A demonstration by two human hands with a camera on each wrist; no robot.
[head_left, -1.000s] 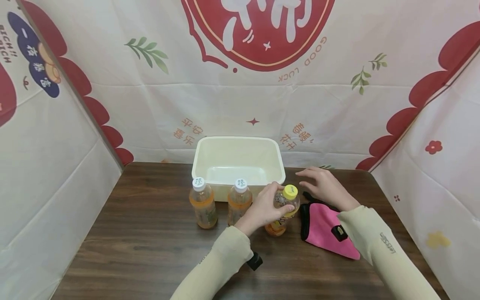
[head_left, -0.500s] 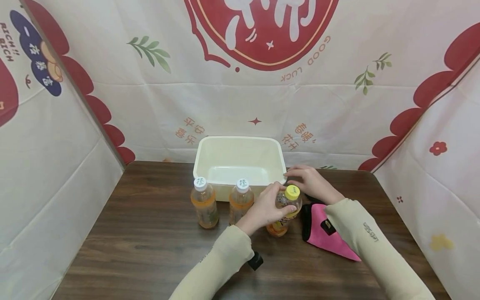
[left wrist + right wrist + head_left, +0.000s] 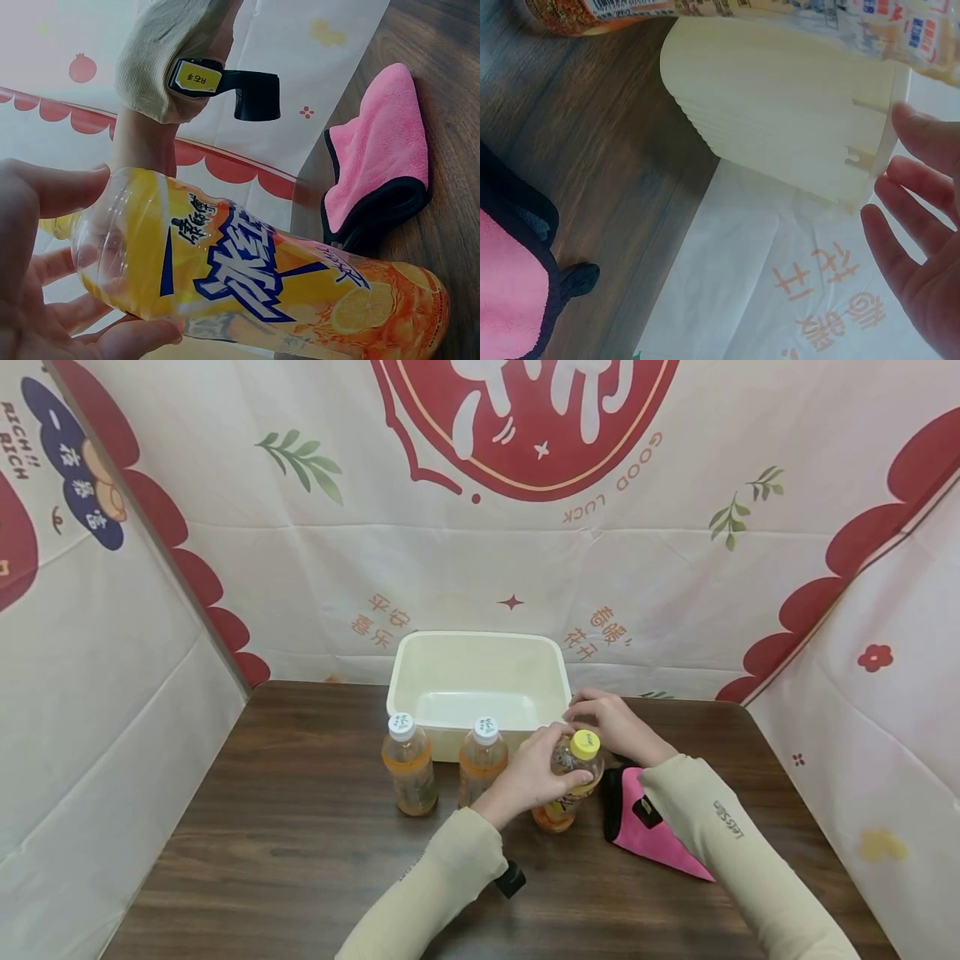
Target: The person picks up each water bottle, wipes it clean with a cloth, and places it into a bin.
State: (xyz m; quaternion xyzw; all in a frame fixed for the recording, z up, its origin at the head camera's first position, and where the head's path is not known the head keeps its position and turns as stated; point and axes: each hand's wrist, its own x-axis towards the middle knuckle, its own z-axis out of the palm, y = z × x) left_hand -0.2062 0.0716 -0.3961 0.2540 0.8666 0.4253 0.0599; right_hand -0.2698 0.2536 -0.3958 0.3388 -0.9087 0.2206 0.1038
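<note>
My left hand (image 3: 534, 772) grips the upper part of an iced tea bottle (image 3: 247, 262) with a yellow cap and orange-yellow label. In the head view the bottle stands upright on the table in front of the bin's right end. My right hand (image 3: 613, 725) is at the right rim of a cream plastic bin (image 3: 780, 97), behind the bottle. In the right wrist view its thumb and fingertips (image 3: 886, 240) lie right at that rim, the fingers only slightly bent. The bin's inside shows nothing in it.
Two white-capped bottles, one on the left (image 3: 412, 785) and one in the middle (image 3: 480, 768), stand before the bin. A pink cloth item with black trim (image 3: 652, 843) lies to the right. A patterned curtain (image 3: 300, 568) hangs right behind the dark wooden table (image 3: 262, 827).
My right hand has moved left from over the pink cloth item to the bin's right rim. The left hand keeps its hold on the yellow-capped bottle, which stays in place.
</note>
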